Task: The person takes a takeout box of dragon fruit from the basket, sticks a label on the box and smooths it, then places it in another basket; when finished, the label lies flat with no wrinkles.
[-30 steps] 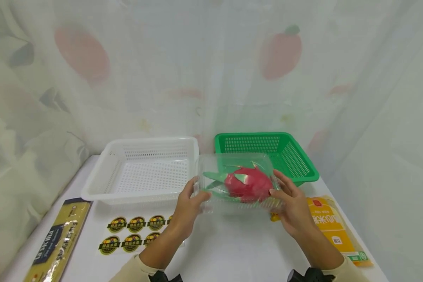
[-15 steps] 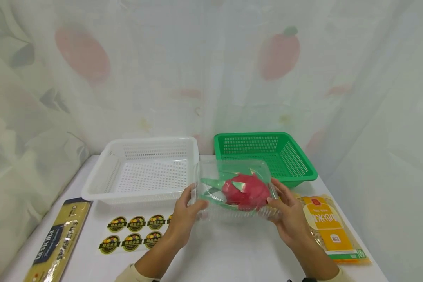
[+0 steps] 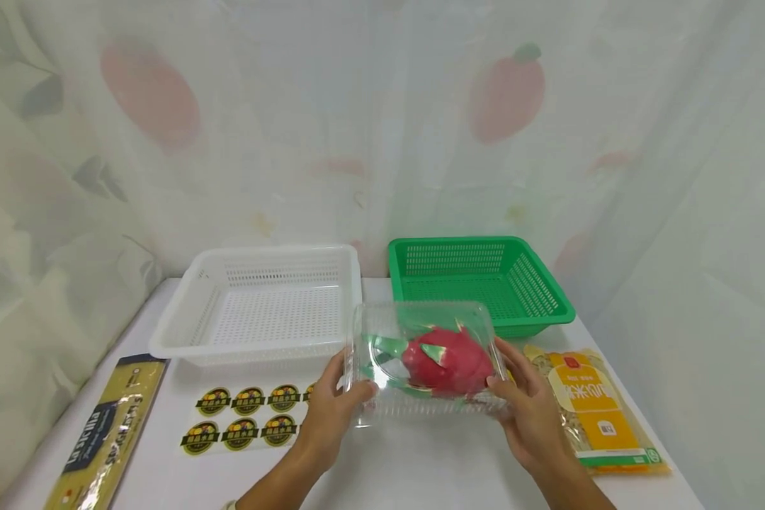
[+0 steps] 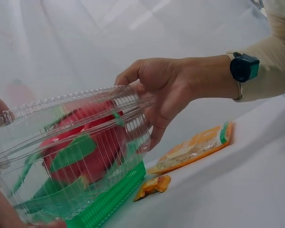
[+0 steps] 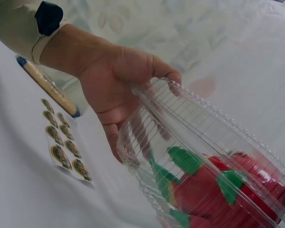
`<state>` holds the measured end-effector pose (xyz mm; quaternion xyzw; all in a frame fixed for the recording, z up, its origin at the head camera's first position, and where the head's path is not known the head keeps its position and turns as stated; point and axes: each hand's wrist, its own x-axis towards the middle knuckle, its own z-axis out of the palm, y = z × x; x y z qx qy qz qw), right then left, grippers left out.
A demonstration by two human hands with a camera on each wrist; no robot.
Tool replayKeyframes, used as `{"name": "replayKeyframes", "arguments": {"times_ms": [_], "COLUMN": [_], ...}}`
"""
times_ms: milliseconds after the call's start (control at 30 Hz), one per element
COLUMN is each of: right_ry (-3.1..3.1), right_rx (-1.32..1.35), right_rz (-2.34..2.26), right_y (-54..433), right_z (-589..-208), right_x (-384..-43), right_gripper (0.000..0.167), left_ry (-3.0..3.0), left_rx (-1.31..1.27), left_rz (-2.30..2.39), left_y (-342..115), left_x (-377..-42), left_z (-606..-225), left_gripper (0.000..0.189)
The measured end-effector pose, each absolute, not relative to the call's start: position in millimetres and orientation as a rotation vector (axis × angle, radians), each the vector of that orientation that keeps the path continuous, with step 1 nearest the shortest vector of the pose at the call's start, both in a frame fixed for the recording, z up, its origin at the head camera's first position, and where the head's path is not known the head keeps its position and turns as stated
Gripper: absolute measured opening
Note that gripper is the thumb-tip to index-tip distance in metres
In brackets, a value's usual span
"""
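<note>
A clear plastic clamshell box [image 3: 421,319] hangs over the table with its lid down. Inside it lies a red dragon fruit [image 3: 452,363] with green leaf tips. My left hand [image 3: 331,411] grips the box's left end, thumb on top and fingers underneath. At the other end my right hand [image 3: 529,404] holds it the same way. In the left wrist view the right hand [image 4: 166,90] shows its thumb over the lid and its fingers along the ribbed side. The left hand [image 5: 116,90] appears likewise in the right wrist view.
Behind stand a white basket [image 3: 274,312] and a green basket [image 3: 478,283]. A sheet of round stickers [image 3: 242,425] and a spaghetti pack [image 3: 108,432] lie at left. An orange-and-clear food bag [image 3: 599,411] lies at right, with a small orange packet [image 4: 153,187] nearby.
Both hands have brought the box with the dragon fruit lower and closer to me. More of the green basket shows behind it.
</note>
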<state>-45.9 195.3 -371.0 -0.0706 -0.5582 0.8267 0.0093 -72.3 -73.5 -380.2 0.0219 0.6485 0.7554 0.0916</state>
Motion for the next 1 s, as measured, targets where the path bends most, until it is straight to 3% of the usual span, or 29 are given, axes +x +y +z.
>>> {"name": "replayKeyframes", "arguments": {"times_ms": [1000], "right_ry": [-1.776], "right_rx": [-0.386], "right_rz": [2.569], "right_y": [192.6], "right_z": [-421.9], "right_x": [-31.3], "right_gripper": [0.066], "left_ry": [1.817], "left_rx": [-0.043], "left_rz": [2.231], "left_y": [-73.1], "left_x": [-57.0], "left_z": [-427.8], "left_gripper": [0.077]}}
